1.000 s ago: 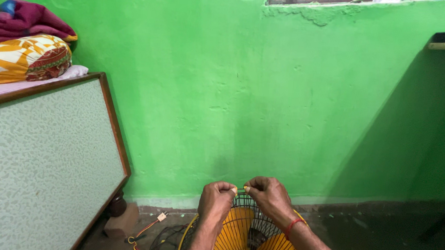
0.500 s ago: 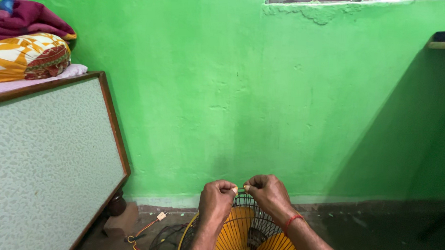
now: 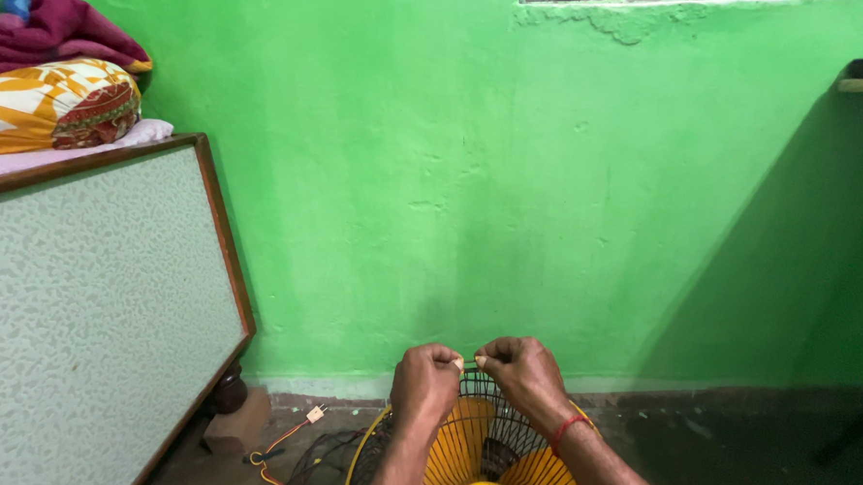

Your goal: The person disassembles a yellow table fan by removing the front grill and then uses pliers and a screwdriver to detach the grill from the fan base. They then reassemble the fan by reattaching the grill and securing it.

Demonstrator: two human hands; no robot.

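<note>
Both my left hand [image 3: 426, 380] and right hand [image 3: 526, 373] pinch shut on the top rim of the fan guard [image 3: 486, 439] (low, centre), so I keep fingertips close and pressure even.

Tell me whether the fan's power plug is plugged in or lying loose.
Lying loose: the plug rests on the floor by the bed leg, its wire trailing, in no socket.

Bright green plastered wall [image 3: 512, 178] behind; wood-framed speckled bed board [image 3: 80, 305] at left. Folded patterned bedding [image 3: 54, 105] lies on the bed's top edge. Orange cable with small plug [image 3: 292, 435] rests on the floor.
</note>
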